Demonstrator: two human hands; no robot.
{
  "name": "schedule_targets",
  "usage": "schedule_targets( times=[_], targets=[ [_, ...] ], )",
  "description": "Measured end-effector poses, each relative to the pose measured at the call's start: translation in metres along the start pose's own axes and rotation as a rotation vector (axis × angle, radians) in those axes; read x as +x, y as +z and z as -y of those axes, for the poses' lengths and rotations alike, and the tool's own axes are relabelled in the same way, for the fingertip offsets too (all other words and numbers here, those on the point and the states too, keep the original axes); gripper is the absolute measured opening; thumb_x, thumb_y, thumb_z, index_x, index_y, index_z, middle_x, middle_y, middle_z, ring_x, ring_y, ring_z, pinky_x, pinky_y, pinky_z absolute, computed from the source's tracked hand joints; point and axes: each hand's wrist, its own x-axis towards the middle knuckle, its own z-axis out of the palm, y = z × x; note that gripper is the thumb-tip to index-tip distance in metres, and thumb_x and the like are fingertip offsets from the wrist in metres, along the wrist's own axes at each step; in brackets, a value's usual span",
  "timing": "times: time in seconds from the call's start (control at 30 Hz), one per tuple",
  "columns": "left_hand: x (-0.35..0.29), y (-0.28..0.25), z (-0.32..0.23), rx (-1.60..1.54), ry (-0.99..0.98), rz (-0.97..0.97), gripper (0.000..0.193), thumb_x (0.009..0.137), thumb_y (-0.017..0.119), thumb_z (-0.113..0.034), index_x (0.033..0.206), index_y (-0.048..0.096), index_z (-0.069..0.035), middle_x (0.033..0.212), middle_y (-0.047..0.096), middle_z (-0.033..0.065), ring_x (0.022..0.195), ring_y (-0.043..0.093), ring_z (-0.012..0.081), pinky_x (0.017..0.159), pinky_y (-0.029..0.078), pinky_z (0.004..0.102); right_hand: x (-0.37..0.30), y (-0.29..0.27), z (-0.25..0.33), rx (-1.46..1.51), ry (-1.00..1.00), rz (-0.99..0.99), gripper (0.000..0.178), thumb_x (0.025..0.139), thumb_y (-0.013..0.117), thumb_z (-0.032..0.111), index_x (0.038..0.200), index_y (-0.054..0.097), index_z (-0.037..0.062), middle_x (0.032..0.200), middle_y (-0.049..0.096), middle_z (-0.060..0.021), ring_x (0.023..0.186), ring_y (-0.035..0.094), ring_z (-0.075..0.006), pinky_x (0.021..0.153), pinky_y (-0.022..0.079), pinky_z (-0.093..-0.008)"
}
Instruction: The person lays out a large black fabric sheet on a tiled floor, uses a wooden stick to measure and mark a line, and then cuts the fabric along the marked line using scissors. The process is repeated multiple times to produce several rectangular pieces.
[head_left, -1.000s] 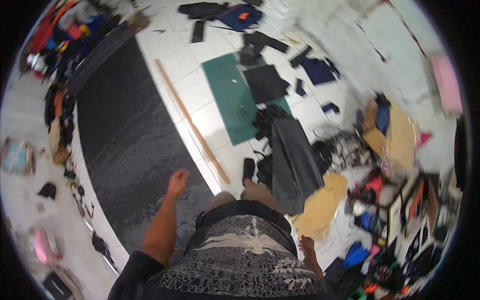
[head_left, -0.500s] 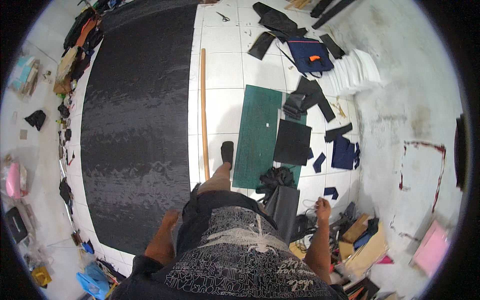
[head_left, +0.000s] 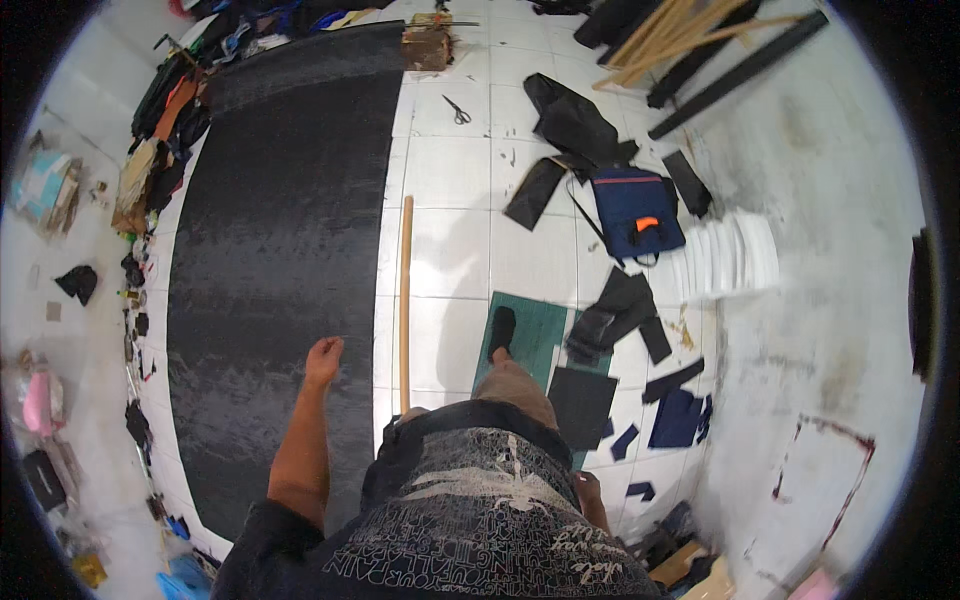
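Observation:
My left hand (head_left: 323, 361) hangs above the long black fabric sheet (head_left: 270, 270) on the left, its fingers curled in and nothing visible in them. Low beside my right hip is my right hand (head_left: 590, 490); the fingers look closed, and whatever they may hold is too small to make out. It is nearest to the square black panel (head_left: 583, 405), which lies partly on the green cutting mat (head_left: 540, 325). My foot in a black sock (head_left: 502, 330) is on that mat. A long wooden stick (head_left: 405, 300) lies along the sheet's right edge.
Scissors (head_left: 458, 110) lie on the white tiles ahead. To the right are a navy bag (head_left: 637, 212), a stack of white sheets (head_left: 730, 258), black fabric pieces (head_left: 615, 315) and navy scraps (head_left: 678, 418). Wooden sticks (head_left: 690, 40) lean at the far right. Clutter lines the left wall.
I have stepped forward onto the cutting mat, and the view has shifted ahead. My left hand has swung forward over the black sheet; my right hand has drawn back toward my hip.

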Motion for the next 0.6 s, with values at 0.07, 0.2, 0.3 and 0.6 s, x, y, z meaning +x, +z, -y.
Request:
schedule_targets(
  times=[0.07,0.2,0.3,0.6],
  targets=[
    [0.009,0.028,-0.033,0.217,-0.172,-0.043,0.036,0.088,0.063,-0.029,0.111,0.066,-0.001,0.102,0.067,0.0143,0.097,0.062,0.0204,0.085,0.047,0.0347,0.034,-0.033,0.053,0.023,0.034,0.005,0.025,0.087,0.067,0.022,0.106,0.059,0.0087,0.075,0.062,-0.0035,0.057,0.058,-0.0142,0.046,0.044,-0.0319],
    [0.013,0.074,-0.040,0.270,-0.277,0.000,0.038,0.085,0.064,-0.032,0.108,0.068,-0.002,0.105,0.068,0.0189,0.099,0.064,0.0295,0.086,0.048,0.0402,0.143,-0.107,0.170,0.071,-0.013,0.026,0.025,0.085,0.066,0.017,0.106,0.058,0.0059,0.074,0.065,-0.0044,0.049,0.055,-0.0128,0.039,0.040,-0.0276],
    [0.019,0.112,-0.059,0.232,-0.316,0.047,0.038,0.085,0.066,-0.033,0.108,0.068,-0.003,0.106,0.068,0.0194,0.100,0.064,0.0301,0.087,0.049,0.0392,0.216,-0.166,0.319,0.149,-0.356,0.052,0.015,0.087,0.066,0.022,0.095,0.064,0.0084,0.069,0.061,-0.0019,0.050,0.055,-0.0114,0.038,0.039,-0.0254],
    [0.180,0.140,-0.033,0.560,0.016,0.114,0.034,0.084,0.058,-0.039,0.096,0.072,-0.010,0.104,0.068,0.0164,0.102,0.062,0.0337,0.091,0.048,0.0426,0.286,-0.059,0.801,-0.509,-0.987,-0.133,0.024,0.085,0.067,0.023,0.097,0.064,0.0021,0.080,0.064,-0.0068,0.070,0.060,-0.0163,0.067,0.049,-0.0319]
  ],
)
